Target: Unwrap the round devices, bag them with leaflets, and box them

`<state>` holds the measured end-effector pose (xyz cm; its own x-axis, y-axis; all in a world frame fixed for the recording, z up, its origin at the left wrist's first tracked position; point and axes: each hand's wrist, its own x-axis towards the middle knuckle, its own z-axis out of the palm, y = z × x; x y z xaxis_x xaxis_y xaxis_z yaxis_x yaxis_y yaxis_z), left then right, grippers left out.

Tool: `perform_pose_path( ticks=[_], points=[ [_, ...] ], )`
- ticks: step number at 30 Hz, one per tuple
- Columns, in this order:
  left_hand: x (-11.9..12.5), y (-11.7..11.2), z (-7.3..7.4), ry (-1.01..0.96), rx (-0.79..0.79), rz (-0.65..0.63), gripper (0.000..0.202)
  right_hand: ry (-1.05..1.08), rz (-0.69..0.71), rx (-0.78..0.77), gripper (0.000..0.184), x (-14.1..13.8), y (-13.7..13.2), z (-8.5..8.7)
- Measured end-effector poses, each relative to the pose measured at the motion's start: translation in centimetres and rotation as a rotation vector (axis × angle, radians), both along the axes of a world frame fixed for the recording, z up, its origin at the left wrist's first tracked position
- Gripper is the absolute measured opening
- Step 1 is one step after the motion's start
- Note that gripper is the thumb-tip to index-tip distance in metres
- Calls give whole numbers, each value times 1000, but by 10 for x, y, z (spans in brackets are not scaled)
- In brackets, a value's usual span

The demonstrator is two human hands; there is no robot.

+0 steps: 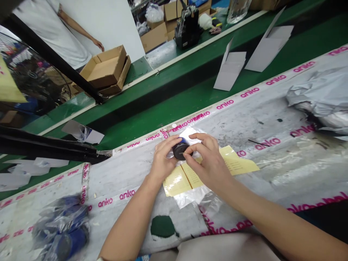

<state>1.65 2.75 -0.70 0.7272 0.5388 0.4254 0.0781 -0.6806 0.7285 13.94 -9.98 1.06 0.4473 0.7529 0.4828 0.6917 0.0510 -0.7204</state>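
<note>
My left hand (163, 158) is closed around the side of a small blue cylinder with a black round end (179, 149). The black end faces up toward me. On its right edge, the thumb and forefinger of my right hand (208, 161) pinch together; whether something tiny is between them I cannot tell. Beneath both hands lie a yellow printed sheet (178, 181) and clear plastic film (190, 197) on the wrapped bench. What kind of article the cylinder is does not show.
Several blue articles in clear bags (63, 226) lie at the lower left. A grey plastic bundle (323, 96) is at the right. Folded white cartons (231, 69) stand on the green conveyor (163, 112). A black post (54, 145) rises at left. Beyond, a person reaches toward cardboard trays (104, 70).
</note>
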Motion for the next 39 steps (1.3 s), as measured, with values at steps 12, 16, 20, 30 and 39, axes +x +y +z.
perform_pose_path(
  ticks=[12, 16, 20, 30, 39],
  points=[
    [-1, 1, -1, 16, -33, -2, 56, -1, -38, 28, 13, -5, 2, 2],
    [-1, 1, -2, 7, -75, -15, 55, 54, -5, 46, 15, -4, 4, 2],
    [-1, 2, -3, -4, -87, -25, 54, 275, 33, -1, 16, 5, 4, 0],
    [-1, 3, -5, -21, -56, -18, 55, 370, 150, -131, 22, 21, 9, 14],
    [2, 4, -5, -18, -176, -4, 55, 266, 209, -183, 10, 39, 10, 16]
  ],
)
